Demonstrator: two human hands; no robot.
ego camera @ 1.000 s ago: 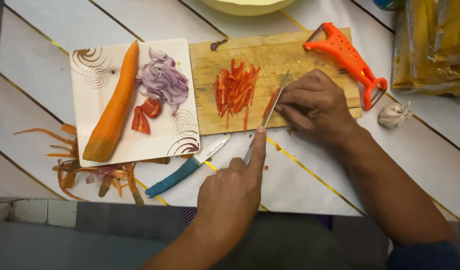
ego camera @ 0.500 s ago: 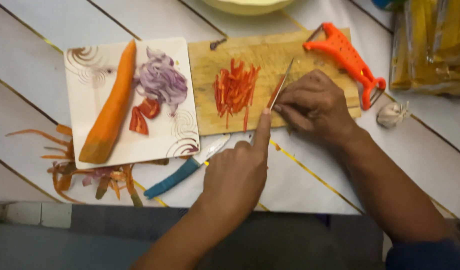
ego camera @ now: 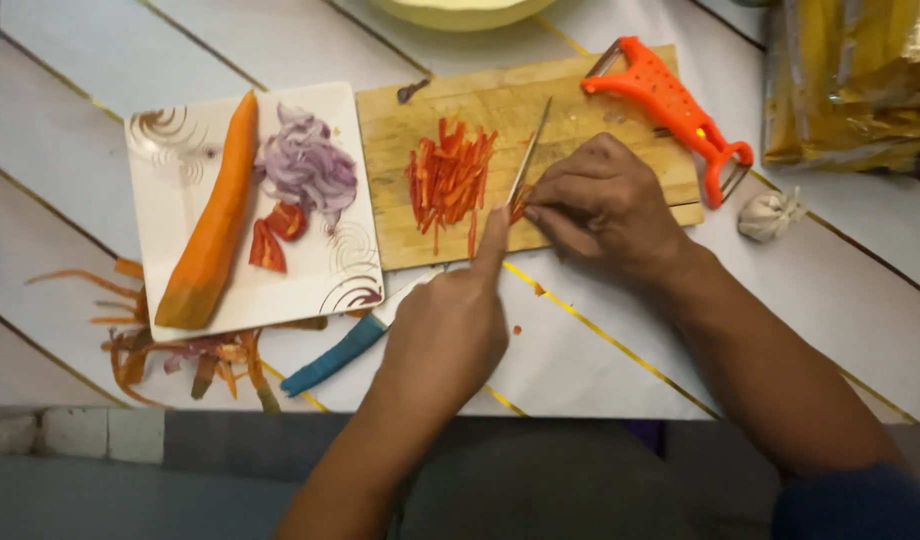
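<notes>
Two hands point(ego camera: 520, 270) cutting; orange peeler point(ego camera: 670, 105), garlic point(ego camera: 768, 214) beside board point(ego camera: 430, 110)

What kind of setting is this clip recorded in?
Most likely a home kitchen table: a wooden rectangular cutting board with thin red pepper strips, an orange plastic peeler, and a white square plate holding a peeled carrot.

- The knife point(ego camera: 528, 152) now stands steeper, its tip pointing further up the cutting board point(ego camera: 500, 110).
- The left hand point(ego camera: 450, 325) sits closer to the right hand point(ego camera: 600, 205), forefinger along the blade.
</notes>
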